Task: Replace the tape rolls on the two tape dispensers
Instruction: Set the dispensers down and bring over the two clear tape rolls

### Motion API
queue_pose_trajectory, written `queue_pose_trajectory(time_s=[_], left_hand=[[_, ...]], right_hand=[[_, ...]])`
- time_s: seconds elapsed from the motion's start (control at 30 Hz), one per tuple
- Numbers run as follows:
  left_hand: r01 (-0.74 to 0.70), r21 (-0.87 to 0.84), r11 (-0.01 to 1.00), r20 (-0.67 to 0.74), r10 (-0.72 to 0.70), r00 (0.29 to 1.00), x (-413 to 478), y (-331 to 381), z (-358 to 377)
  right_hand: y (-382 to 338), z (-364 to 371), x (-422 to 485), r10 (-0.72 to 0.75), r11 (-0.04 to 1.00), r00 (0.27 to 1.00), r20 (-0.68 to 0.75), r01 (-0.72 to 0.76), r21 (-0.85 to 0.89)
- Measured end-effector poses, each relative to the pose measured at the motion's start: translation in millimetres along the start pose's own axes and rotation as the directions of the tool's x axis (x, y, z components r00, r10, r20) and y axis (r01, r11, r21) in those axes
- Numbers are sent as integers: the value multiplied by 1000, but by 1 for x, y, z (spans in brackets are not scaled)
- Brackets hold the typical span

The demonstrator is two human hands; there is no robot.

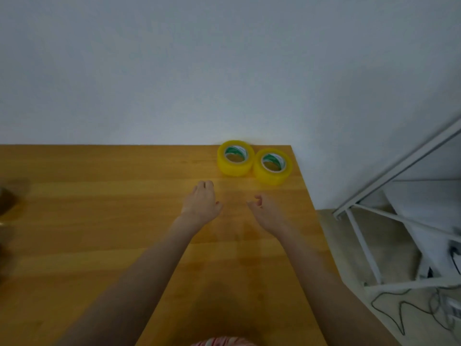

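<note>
Yellow tape is the clearest thing on view: two fresh rolls lie flat on their sides at the far right corner of the wooden surface (99,221), against the wall, the left roll (235,158) and the right roll (273,166) touching or very nearly so. Lying flat keeps them from rolling off the edge, and it leaves each green-and-white core facing up, so either could be taken by the rim or through the hole. Both forearms are stretched out toward that corner. The left hand (203,202) hovers palm down just short of the left roll, its fingers (205,184) loosely curled and holding nothing. The right hand (267,212) sits a little nearer the body, turned partly on its edge, its fingers (258,198) bent and parted from the thumb, also holding nothing — a shape that looks ready to close round a roll. One hand per roll seems the likely plan, though that is only a reading of the pose. No dispenser shows plainly; a dark blurred shape (10,198) at the far left edge may be one, but it cannot be told. Beyond the right edge stands a white metal frame (374,196), with cables (399,308) on the floor.
</note>
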State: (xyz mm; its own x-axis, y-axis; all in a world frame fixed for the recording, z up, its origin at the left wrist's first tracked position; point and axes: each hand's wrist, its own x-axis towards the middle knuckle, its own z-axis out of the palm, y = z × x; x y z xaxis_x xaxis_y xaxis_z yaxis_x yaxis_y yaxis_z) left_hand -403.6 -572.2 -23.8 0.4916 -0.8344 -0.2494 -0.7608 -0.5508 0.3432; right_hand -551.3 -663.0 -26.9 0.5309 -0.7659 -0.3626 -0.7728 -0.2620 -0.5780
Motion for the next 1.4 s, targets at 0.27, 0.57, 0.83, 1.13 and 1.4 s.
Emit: queue_pose_trajectory(time_s=[0.27, 0.57, 0.83, 1.13, 1.4], left_hand=[[58, -69, 996, 31, -56, 998, 34, 50, 20], [151, -128, 980, 78, -142, 987, 43, 74, 46], [194, -192, 962, 91, -180, 979, 44, 63, 58], [251, -274, 928, 143, -219, 965, 25, 47, 70], [357, -555, 751, 180, -311, 933, 27, 57, 71]], right_hand=[[42, -46, 39, -31, 998, 999, -11, 30, -50], [65, -67, 107, -155, 955, 984, -90, 126, -269], [59, -42, 144, -155, 881, 987, 32, 152, -448], [53, -38, 144, -146, 825, 988, -59, 89, -558], [54, -22, 94, -275, 827, 960, -53, 208, -522]])
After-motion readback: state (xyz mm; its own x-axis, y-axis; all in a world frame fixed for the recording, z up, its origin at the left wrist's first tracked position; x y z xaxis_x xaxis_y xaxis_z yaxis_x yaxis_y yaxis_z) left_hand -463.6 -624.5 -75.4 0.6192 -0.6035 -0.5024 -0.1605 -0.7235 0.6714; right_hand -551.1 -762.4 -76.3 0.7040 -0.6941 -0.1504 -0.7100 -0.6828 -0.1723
